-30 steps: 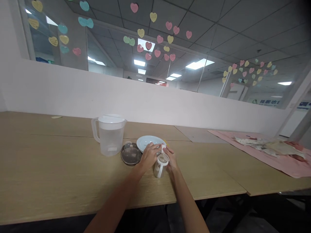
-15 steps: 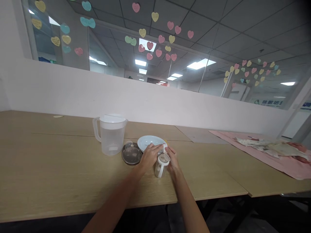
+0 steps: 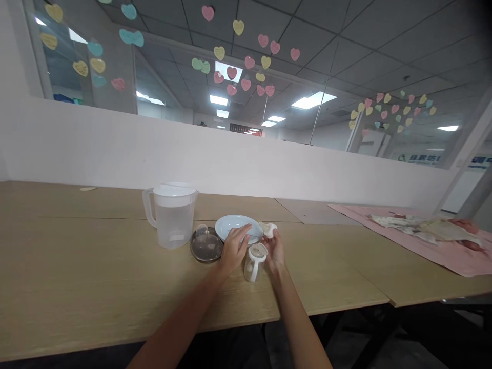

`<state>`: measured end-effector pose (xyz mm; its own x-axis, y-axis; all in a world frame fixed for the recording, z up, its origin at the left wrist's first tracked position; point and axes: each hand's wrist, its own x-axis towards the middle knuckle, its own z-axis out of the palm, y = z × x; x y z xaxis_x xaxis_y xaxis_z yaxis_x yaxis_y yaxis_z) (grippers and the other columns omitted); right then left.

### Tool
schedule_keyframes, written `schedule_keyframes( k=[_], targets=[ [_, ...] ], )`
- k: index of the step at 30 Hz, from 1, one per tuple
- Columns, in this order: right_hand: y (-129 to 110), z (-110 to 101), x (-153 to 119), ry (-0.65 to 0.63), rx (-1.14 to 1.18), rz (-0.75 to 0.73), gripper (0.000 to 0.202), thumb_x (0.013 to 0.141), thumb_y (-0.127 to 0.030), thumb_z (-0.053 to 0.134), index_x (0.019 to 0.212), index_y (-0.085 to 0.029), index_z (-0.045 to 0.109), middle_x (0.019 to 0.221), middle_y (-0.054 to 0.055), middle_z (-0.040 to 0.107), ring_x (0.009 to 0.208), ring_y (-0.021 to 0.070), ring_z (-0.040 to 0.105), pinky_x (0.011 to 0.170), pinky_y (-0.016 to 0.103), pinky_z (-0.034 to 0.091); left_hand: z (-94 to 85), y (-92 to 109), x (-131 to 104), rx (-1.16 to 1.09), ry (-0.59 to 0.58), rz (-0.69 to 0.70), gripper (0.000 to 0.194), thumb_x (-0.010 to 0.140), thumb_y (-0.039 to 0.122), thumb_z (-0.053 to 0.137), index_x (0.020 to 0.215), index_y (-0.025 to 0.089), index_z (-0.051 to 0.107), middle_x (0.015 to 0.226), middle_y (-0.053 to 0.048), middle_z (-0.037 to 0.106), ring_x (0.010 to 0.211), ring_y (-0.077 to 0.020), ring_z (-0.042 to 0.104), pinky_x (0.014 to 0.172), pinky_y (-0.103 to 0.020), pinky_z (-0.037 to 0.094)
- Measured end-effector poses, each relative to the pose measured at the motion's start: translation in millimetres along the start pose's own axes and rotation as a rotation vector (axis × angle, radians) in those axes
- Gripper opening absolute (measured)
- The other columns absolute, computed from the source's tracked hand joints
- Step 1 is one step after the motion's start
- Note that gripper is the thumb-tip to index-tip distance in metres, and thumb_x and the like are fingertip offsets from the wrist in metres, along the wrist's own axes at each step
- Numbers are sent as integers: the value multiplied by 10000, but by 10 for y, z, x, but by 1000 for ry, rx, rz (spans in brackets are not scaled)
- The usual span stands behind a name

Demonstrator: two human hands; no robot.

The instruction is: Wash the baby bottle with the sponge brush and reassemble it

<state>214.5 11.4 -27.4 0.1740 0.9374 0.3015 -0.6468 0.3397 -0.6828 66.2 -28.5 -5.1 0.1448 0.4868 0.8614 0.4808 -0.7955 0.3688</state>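
My right hand (image 3: 275,249) grips a small white object (image 3: 271,230) by its fingertips, just right of a pale blue-white plate (image 3: 224,223). The object's kind is too small to make out. My left hand (image 3: 235,248) is over the plate's front edge, its fingers stretched out and apart from the white object. Between my wrists stands a clear cup (image 3: 252,268) with a white rim and white handle, the handle facing me. Neither hand grips the cup. A round dark metal dish (image 3: 206,250) sits left of my left hand, with a small clear rounded item (image 3: 201,230) at its back edge.
A large translucent pitcher (image 3: 175,220) with a white lid stands left of the dish. Far right, a pink cloth (image 3: 407,243) carries whitish cloth pieces (image 3: 430,226). A grey sheet (image 3: 311,212) lies at the back. The table's front edge is close to me.
My hands have moved apart. The white object has come away from beside my left fingers and shifted slightly right and up in my right hand. The view has shifted slightly.
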Motion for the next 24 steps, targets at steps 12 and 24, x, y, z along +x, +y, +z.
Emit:
schedule_keyframes(
  k=[12,24],
  targets=[
    [-14,17,0,153,166,33,284,546,-240,805,730,-234,588,679,-46,672,666,150,634,697,284,508,-60,235,-101,130,-189,403,356,858,312,547,1175,191,655,1139,-122,713,1109,-261,636,947,-425,478],
    [-56,116,-127,-170,71,85,285,624,-337,792,874,-250,685,812,-24,705,727,155,625,717,272,496,-38,63,-66,110,-165,273,355,855,167,422,1129,189,646,1144,-91,711,1089,-226,628,942,-396,462]
  ],
)
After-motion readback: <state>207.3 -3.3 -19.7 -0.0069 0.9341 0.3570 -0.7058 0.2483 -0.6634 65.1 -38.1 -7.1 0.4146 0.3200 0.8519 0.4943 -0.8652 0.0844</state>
